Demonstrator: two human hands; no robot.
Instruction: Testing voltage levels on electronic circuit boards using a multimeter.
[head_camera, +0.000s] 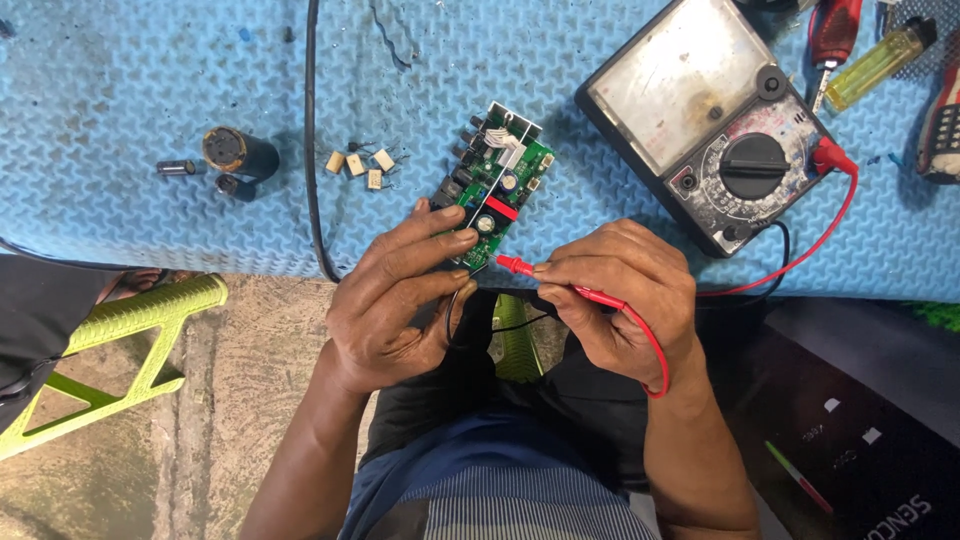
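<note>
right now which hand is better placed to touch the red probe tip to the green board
Right. The right hand holds the red probe, its tip just beside the lower edge of the green circuit board. The left hand is steadying that board.

Textured blue rubber mat (150, 80), glossy green circuit board (495, 185)
</note>
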